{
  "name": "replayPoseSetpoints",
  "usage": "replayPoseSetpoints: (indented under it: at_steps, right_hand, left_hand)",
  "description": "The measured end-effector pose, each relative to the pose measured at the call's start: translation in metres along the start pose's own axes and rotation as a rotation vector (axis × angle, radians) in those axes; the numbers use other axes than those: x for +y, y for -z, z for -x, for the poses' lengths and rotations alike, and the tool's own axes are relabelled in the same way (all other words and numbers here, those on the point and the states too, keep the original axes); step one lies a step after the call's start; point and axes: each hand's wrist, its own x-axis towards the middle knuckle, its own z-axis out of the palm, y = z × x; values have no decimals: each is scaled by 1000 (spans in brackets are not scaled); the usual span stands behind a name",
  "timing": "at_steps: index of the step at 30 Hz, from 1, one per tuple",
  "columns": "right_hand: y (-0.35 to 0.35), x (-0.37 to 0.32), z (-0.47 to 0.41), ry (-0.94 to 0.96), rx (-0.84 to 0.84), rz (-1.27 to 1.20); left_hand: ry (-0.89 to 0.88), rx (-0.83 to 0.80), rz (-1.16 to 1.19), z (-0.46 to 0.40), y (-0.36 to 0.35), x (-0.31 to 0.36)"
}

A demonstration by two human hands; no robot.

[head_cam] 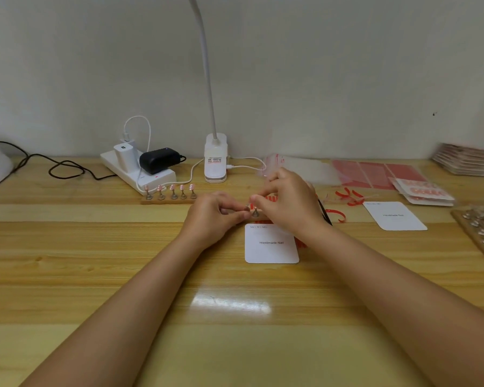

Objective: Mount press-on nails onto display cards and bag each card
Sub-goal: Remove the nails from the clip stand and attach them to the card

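i see both hands meeting mid-table over a small metal stand [255, 212]: my left hand [210, 216] pinches a tiny piece at its fingertips, too small to tell what, and my right hand [287, 201] pinches it from the other side. just below them a white card [271, 247] lies flat, its top edge partly under the right wrist. a wooden strip [168, 201] with five nails [169, 187] on stands sits left of the hands. toward the right edge lie a second card [396, 216], red strips [347, 197], red sheets [375, 174] and bagged cards [425, 192]. by the back edge stand a lamp [215, 160] and a power strip [137, 171].
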Motion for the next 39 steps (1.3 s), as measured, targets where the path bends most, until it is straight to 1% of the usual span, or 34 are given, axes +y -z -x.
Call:
replayPoseSetpoints:
  at_steps: [3,9,11,14,17,20,22,25,27,28,29,30,31,33,35,39]
  right_hand:
    - [-4,1,2,10,68,34]
    - [-6,-3,-10,97,50,134]
    - [-1,-2,-19,85,83,159]
    - [17,-1,-37,0,147,85]
    - [35,-3,-39,46,188,32]
    - [48,-4,-19,55,254,-94]
    - [53,0,2,35,256,-138]
    - [55,11,31,-7,198,-179]
    - [53,18,46,-41,160,-179]
    - [51,23,51,-56,151,-164]
    - [49,26,55,-68,147,-146]
    - [46,30,58,-77,149,-129]
    - [44,33,60,-79,151,-109]
    - [40,37,63,-64,152,-63]
    - [38,39,65,-22,142,-11]
    - [35,41,66,54,109,78]
  left_hand:
    - [0,-4,-2,0,-1,0]
    - [26,24,-35,1,-2,4]
    - [34,34,-37,2,-2,6]
    - [40,42,-44,3,-1,5]
    - [37,36,-58,1,-2,3]
    - [47,48,-94,1,-4,1]
    - [56,38,-113,2,-3,1]
    - [30,-4,-166,1,0,3]
    - [-25,99,-189,5,2,8]
    - [-92,171,-186,9,3,13]
    - [-177,204,-191,14,3,19]
    - [-260,171,-214,19,4,25]
    - [-333,93,-246,23,3,30]
    - [-401,-85,-321,28,-2,34]
    - [-384,-161,-393,30,-8,32]
    - [-352,-209,-455,31,-18,22]
